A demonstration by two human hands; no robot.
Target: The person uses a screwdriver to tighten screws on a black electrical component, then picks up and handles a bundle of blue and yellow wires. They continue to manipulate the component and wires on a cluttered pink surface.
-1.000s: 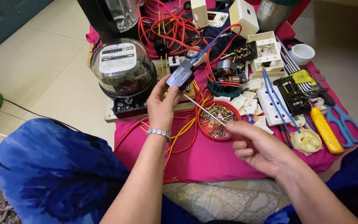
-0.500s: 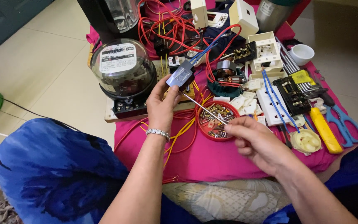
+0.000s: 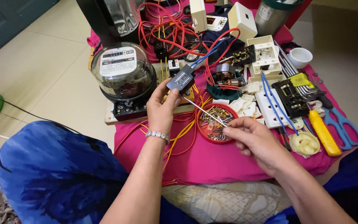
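Right of the meter [image 3: 123, 72], we are gripping the breaker [image 3: 180, 79] in our left hand [image 3: 161, 108] and, with our right hand [image 3: 251, 139] pinching the screwdriver [image 3: 204, 111] over the screw dish [image 3: 216, 123], seemingly working its terminal, so the tip needs seating squarely.

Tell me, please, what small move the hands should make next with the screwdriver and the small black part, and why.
Probably the right hand should steady the thin screwdriver and turn it gently. The left hand holds the small black part up, and the screwdriver tip appears to meet its lower edge, above the red dish of screws. Whether the tip sits in a screw head cannot be told.
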